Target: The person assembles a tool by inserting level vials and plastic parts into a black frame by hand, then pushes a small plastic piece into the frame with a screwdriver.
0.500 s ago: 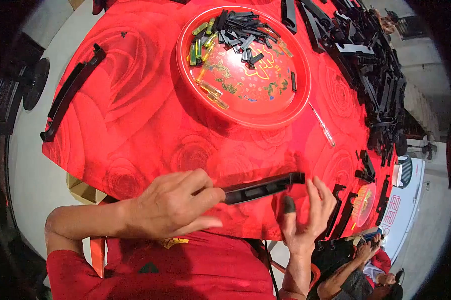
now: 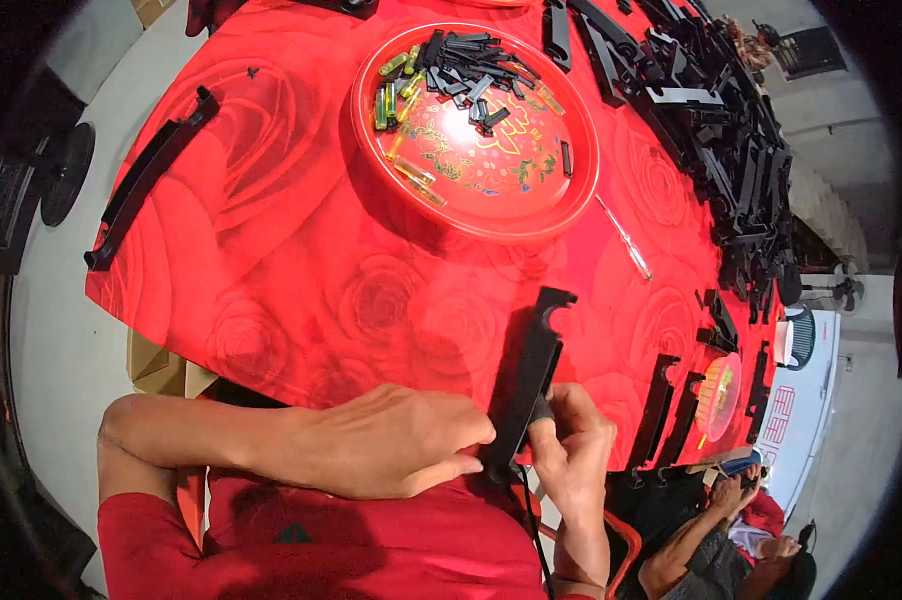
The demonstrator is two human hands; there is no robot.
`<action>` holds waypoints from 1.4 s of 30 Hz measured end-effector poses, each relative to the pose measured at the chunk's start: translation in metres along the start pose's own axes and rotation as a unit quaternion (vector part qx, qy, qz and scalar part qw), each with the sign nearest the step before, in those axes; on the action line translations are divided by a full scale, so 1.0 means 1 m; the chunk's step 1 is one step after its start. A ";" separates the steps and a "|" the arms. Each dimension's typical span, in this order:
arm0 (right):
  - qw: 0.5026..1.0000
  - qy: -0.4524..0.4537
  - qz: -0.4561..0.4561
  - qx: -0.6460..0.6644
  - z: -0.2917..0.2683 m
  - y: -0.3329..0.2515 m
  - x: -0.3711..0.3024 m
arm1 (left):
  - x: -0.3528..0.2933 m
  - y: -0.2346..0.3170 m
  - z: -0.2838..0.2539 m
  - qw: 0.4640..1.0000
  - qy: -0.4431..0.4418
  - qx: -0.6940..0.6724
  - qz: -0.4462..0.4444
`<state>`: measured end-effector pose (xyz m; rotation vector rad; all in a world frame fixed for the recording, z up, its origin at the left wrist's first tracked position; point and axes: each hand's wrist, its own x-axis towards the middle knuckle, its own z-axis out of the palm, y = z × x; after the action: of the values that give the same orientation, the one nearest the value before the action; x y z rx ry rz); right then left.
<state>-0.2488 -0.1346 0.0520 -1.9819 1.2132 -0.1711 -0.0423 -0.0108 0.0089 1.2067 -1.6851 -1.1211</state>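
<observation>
A long black plastic bar (image 2: 524, 385) with a notched upper end stands steeply tilted in front of me, above the table's near edge. My right hand (image 2: 569, 440) grips its lower half from the right, the thumb, which wears a dark cover, pressed against it. Coming from the left, my left hand (image 2: 411, 440) has its fingers closed at the bar's lower left edge; the exact contact is partly hidden. Beyond the bar sits a round red tray (image 2: 511, 225) with small black plastic pieces (image 2: 476, 65) and several yellow-green clear tubes (image 2: 386, 105).
A large heap of black plastic bars (image 2: 741, 185) covers the table's right side. Another bar (image 2: 151, 180) lies far left. A slim clear-handled tool (image 2: 626, 238) lies beside the tray. More bars (image 2: 656, 410) flank a small pink basket (image 2: 721, 400); another person (image 2: 706, 530) sits at lower right.
The black bar has swung from nearly level to steeply upright and come closer to me. My right hand, spread apart before, has closed on it. The view has shifted slightly.
</observation>
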 end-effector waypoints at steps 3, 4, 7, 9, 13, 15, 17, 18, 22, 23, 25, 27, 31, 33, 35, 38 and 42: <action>0.992 -0.026 -0.082 -0.090 -0.019 0.000 -0.005 | 0.001 0.006 -0.011 0.977 0.165 0.097 0.094; 0.964 -0.033 -0.186 -0.189 -0.026 0.001 -0.005 | 0.005 0.009 -0.020 0.977 0.162 0.097 0.095; 0.913 -0.072 -0.276 -0.293 -0.035 -0.020 0.015 | 0.014 0.016 -0.041 0.913 0.229 0.314 0.127; 0.875 -0.088 -0.322 -0.352 -0.031 -0.028 0.031 | 0.008 0.002 -0.042 0.920 0.198 0.319 0.114; 0.881 -0.098 -0.375 -0.272 -0.022 -0.031 0.060 | -0.007 -0.022 -0.038 0.942 0.139 0.298 0.069; 0.895 -0.138 -0.337 -0.258 -0.023 -0.031 0.066 | -0.010 -0.026 -0.034 0.953 0.157 0.254 0.050; 0.910 -0.127 -0.333 -0.210 -0.025 -0.032 0.075 | -0.007 -0.032 -0.033 0.953 0.178 0.235 0.073; 0.926 -0.114 -0.322 -0.161 -0.026 -0.032 0.079 | -0.006 -0.035 -0.032 0.953 0.191 0.213 0.098; 0.927 -0.046 -0.340 -0.154 -0.031 -0.050 0.118 | -0.003 -0.042 -0.029 0.947 0.154 0.259 0.110; 0.924 -0.017 -0.342 -0.170 -0.031 -0.054 0.133 | -0.005 -0.042 -0.031 0.955 0.129 0.250 0.099; 0.936 -0.014 -0.313 -0.158 -0.022 -0.066 0.160 | -0.005 -0.043 -0.033 0.959 0.142 0.225 0.095; 0.947 -0.016 -0.289 -0.139 -0.007 -0.077 0.183 | -0.007 -0.043 -0.034 0.962 0.157 0.205 0.084; 0.903 -0.087 -0.398 -0.137 0.032 -0.100 0.206 | -0.004 -0.046 -0.035 0.961 0.162 0.198 0.104; 0.892 -0.120 -0.408 -0.151 0.048 -0.110 0.212 | -0.003 -0.045 -0.034 0.963 0.165 0.188 0.100; 0.888 -0.131 -0.409 -0.162 0.054 -0.109 0.223 | -0.004 -0.044 -0.032 0.961 0.169 0.196 0.100; 0.883 -0.139 -0.405 -0.194 0.050 -0.110 0.224 | -0.005 -0.044 -0.031 0.962 0.183 0.184 0.089; 0.863 -0.103 -0.419 -0.263 0.043 -0.108 0.214 | -0.005 -0.047 -0.028 0.961 0.183 0.189 0.090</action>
<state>-0.0394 -0.2573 0.0386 -2.8228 0.1790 -0.0496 -0.0013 -0.0205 -0.0268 1.3609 -1.7158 -0.4389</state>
